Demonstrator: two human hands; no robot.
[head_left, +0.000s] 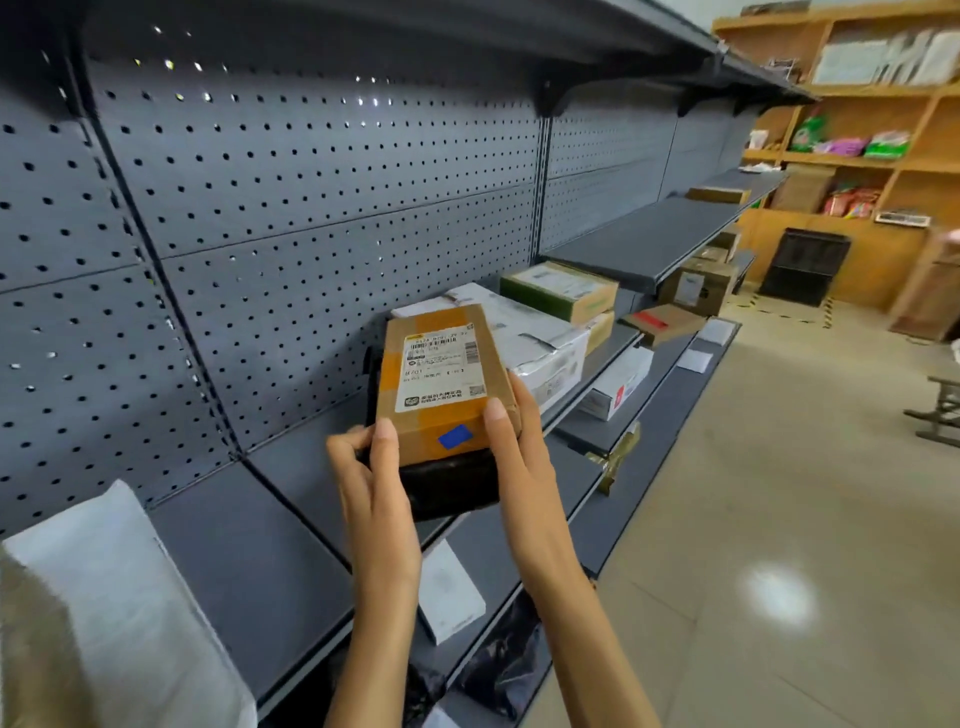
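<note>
A brown cardboard parcel with a white shipping label and a small blue sticker lies on top of a black wrapped package. I hold both just above the grey metal shelf. My left hand grips the stack's near left corner, thumb up on the cardboard. My right hand grips its right side, thumb on the top near the blue sticker, fingers hidden behind the parcel.
Behind the stack lie a white-wrapped parcel and a green-edged box on the same shelf. A white bag sits at the near left. Lower shelves hold several parcels. A tiled floor and wooden shelving are to the right.
</note>
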